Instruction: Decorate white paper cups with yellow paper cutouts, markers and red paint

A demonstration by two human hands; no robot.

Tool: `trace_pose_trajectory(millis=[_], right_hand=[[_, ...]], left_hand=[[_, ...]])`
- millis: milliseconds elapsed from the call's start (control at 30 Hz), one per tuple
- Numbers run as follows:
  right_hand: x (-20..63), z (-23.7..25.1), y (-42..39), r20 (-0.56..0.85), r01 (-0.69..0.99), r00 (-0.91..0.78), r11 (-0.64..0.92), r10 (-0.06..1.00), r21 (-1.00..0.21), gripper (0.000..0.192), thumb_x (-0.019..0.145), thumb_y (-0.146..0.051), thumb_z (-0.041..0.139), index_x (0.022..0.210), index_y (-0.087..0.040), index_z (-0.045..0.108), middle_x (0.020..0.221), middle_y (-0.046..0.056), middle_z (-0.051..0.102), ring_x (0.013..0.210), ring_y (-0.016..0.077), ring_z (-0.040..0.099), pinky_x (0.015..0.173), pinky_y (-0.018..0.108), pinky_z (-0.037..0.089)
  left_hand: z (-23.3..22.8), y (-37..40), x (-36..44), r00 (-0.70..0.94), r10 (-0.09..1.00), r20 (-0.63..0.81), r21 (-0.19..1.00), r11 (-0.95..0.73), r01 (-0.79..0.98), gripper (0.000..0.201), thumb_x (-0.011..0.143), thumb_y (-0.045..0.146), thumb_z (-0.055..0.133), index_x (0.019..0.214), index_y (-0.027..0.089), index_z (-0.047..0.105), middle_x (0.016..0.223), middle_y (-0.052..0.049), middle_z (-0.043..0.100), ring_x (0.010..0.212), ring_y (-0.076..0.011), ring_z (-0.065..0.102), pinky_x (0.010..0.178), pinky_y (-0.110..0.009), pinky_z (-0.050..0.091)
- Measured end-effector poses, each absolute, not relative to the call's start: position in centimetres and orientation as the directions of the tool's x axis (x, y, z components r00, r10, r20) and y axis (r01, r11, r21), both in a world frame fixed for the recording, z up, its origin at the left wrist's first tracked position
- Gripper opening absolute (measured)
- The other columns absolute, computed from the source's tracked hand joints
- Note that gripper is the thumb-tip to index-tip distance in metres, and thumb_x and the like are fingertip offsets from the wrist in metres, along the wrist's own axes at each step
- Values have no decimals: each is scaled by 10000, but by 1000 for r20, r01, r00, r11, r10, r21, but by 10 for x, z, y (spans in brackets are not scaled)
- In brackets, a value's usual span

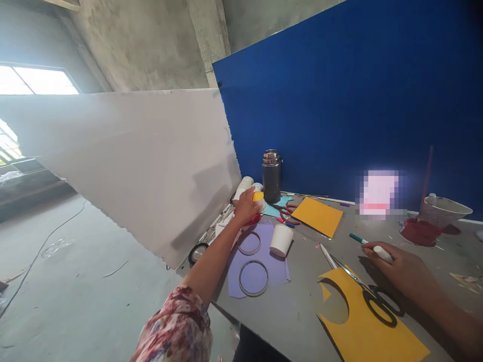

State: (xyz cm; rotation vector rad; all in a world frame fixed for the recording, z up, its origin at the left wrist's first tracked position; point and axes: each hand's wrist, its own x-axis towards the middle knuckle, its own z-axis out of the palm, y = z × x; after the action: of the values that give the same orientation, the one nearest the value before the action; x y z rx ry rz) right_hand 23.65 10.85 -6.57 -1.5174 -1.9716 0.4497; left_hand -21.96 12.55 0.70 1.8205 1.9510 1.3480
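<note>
My left hand (pixel 248 207) reaches to the back of the table, its fingers closed around a small white paper cup with a yellow top (pixel 258 197). My right hand (pixel 400 264) rests low over the table at the right, fingers closed on a marker (pixel 383 253) with a white body and a teal end pointing left. Near it, black-handled scissors (pixel 380 305) lie on a yellow sheet (pixel 388 334) with a round cut-out. A white paper cup (pixel 281 240) stands tilted beside purple paper (pixel 236 274), where two rings (pixel 253 278) lie.
A dark open flask (pixel 271 177) stands behind my left hand. Red-handled scissors (pixel 290 215) and another yellow sheet (pixel 319 217) lie mid-table. A clear container (pixel 445 211) stands at the right. White (pixel 151 166) and blue (pixel 339 100) panels bound the table.
</note>
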Motion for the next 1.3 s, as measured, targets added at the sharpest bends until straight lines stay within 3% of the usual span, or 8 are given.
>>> trace_pose_trajectory(millis=[233, 433, 633, 833, 900, 1000, 1167, 1300], right_hand=[[236, -65, 108, 251, 733, -162, 287, 954, -616, 464, 840, -667, 539, 926, -286, 788, 968, 90, 831, 807, 344, 762, 679, 391, 540], [233, -59, 105, 255, 744, -174, 297, 951, -599, 465, 840, -660, 541, 906, -272, 788, 910, 103, 826, 762, 343, 751, 677, 402, 539], [234, -61, 103, 278, 727, -187, 323, 942, -606, 415, 892, -606, 539, 931, -282, 796, 940, 113, 827, 797, 359, 758, 688, 420, 546], [222, -46, 95, 359, 638, -146, 365, 922, -678, 373, 857, -591, 617, 856, -258, 785, 852, 71, 814, 724, 291, 737, 653, 361, 537], [213, -34, 86, 377, 602, -128, 374, 917, -706, 371, 858, -585, 630, 856, -248, 786, 808, 54, 803, 644, 254, 701, 605, 341, 516], [197, -16, 70, 427, 527, -128, 426, 895, -736, 344, 859, -556, 651, 853, -239, 785, 767, 40, 790, 632, 228, 695, 596, 318, 515], [183, -3, 55, 581, 532, -117, 545, 805, -648, 316, 913, -506, 625, 929, -236, 789, 820, 53, 812, 587, 198, 688, 579, 299, 491], [186, -1, 55, 670, 608, -104, 580, 735, -542, 303, 945, -445, 566, 871, -231, 768, 774, 62, 790, 574, 190, 663, 583, 291, 449]], left_hand=[[12, 131, -222, -251, 885, 393, 701, -111, 705, 738, 645, 97, 806, 1357, 157, 621, 1345, -190, 656, 1319, -415, 554, 1191, -580, 329], [22, 128, -220, -272, 897, 349, 737, -84, 670, 797, 581, 114, 820, 1346, 204, 617, 1365, -156, 662, 1374, -390, 533, 1212, -545, 328], [53, 112, -217, -214, 929, 303, 797, -123, 592, 683, 626, 189, 818, 1290, 173, 659, 1419, -140, 644, 1358, -363, 551, 1201, -499, 366], [75, 85, -172, 9, 992, 125, 937, -121, 329, 599, 756, 431, 786, 1285, 170, 675, 1185, -121, 752, 1044, -269, 714, 901, -400, 581], [76, 74, -148, 152, 988, -18, 1000, 15, 24, 610, 702, 452, 861, 1223, 174, 708, 1178, -132, 752, 1016, -255, 713, 889, -389, 584], [72, 62, -112, 248, 960, -127, 964, 179, -197, 602, 609, 421, 955, 1123, 188, 745, 1072, -103, 765, 923, -213, 704, 832, -352, 591], [58, 55, -63, 265, 938, -222, 923, 290, -254, 558, 554, 363, 1001, 1024, 182, 761, 955, -73, 765, 840, -188, 691, 741, -304, 582], [49, 53, -41, 278, 932, -232, 921, 303, -244, 495, 623, 378, 975, 1023, 170, 770, 979, -83, 766, 820, -183, 686, 718, -294, 577]])
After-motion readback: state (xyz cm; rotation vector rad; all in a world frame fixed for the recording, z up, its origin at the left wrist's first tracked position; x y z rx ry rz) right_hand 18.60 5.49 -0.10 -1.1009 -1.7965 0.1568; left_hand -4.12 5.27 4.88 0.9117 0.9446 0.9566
